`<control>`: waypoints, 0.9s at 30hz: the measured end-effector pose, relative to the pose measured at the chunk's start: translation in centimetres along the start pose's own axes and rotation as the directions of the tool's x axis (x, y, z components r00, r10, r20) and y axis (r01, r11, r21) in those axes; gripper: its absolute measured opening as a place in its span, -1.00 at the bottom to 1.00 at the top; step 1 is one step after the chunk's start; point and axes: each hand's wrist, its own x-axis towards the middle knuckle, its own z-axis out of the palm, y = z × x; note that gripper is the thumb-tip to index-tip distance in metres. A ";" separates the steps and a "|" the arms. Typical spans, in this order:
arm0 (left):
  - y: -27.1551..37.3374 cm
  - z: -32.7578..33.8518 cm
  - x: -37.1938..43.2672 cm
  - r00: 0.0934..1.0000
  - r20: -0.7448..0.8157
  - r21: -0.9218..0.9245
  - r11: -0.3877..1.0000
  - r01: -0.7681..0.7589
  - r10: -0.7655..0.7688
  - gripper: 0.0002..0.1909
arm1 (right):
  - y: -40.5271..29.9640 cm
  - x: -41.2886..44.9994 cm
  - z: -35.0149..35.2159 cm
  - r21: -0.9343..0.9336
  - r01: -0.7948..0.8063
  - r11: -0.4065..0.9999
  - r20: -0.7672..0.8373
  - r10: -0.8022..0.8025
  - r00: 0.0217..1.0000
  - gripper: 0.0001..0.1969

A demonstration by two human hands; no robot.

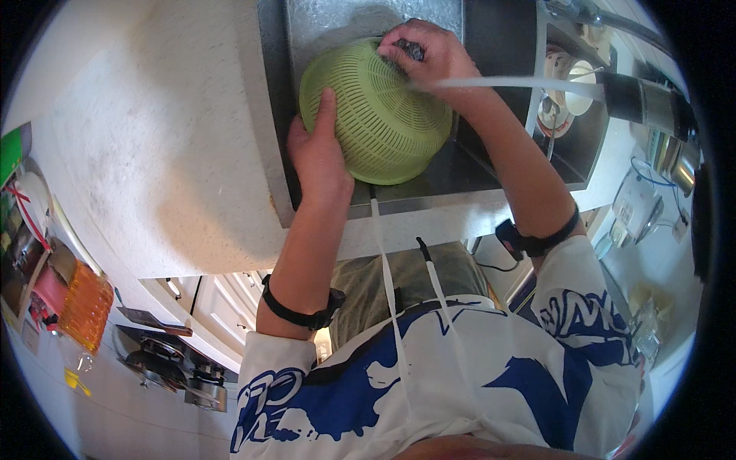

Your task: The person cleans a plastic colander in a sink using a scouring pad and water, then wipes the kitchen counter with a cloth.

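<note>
A light green plastic colander (385, 132) is tilted over the sink basin, its slotted outer side facing me. My left hand (322, 149) grips its left rim, thumb on the outside. At the top, my right hand (422, 52) pinches a dark silvery scrubber (409, 49), which looks like steel wool, against the colander's base. A stream of water (517, 82) runs from the black-ended faucet (644, 103) across my right wrist towards the colander. The colander's inside is hidden.
In the smaller right basin (575, 164) sit bowls (579, 100) and utensils. A pale countertop (190, 144) lies left of the sink. Pans (152, 365) stand on a stove at lower left, near a spatula (152, 321). A clear jug (638, 201) is at the right.
</note>
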 end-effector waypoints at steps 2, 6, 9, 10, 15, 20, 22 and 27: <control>-0.1 -0.5 0.2 0.999 0.001 -0.001 0.999 -0.037 0.037 -0.63 | -3.4 -0.2 0.2 0.006 0.008 1.000 0.019 -0.008 1.000 -0.66; 0.1 -0.4 -0.1 0.997 0.049 0.035 0.997 -0.064 0.062 -0.58 | -3.0 0.2 -0.3 0.097 -0.070 0.993 0.051 0.066 0.997 -0.65; -0.3 -0.3 0.1 0.997 0.046 0.047 0.997 -0.067 0.065 -0.59 | -2.7 0.7 -0.9 0.110 -0.250 0.962 0.129 0.236 0.963 -0.69; -0.3 -0.2 0.0 0.997 0.034 0.060 0.995 -0.078 0.076 -0.61 | -3.0 1.0 -1.2 0.014 -0.272 0.962 0.185 0.265 0.946 -0.72; 0.0 0.1 -0.3 0.994 0.032 0.117 0.987 -0.111 0.108 -0.64 | -3.0 1.2 -1.2 -0.218 0.088 0.972 0.118 -0.064 0.991 -0.82; -0.4 0.1 -0.1 0.988 0.045 0.125 0.980 -0.153 0.149 -0.61 | -4.1 0.4 -1.1 -0.212 0.194 0.958 0.064 -0.185 0.981 -0.86; -0.3 0.2 -0.2 0.990 0.057 0.145 0.980 -0.138 0.131 -0.61 | -3.2 0.8 -1.2 -0.138 0.114 0.984 0.050 -0.108 0.993 -0.87; -0.7 0.3 0.0 0.989 0.048 0.132 0.981 -0.143 0.138 -0.61 | -3.9 0.3 -1.3 -0.154 0.122 0.980 0.051 -0.116 0.992 -0.89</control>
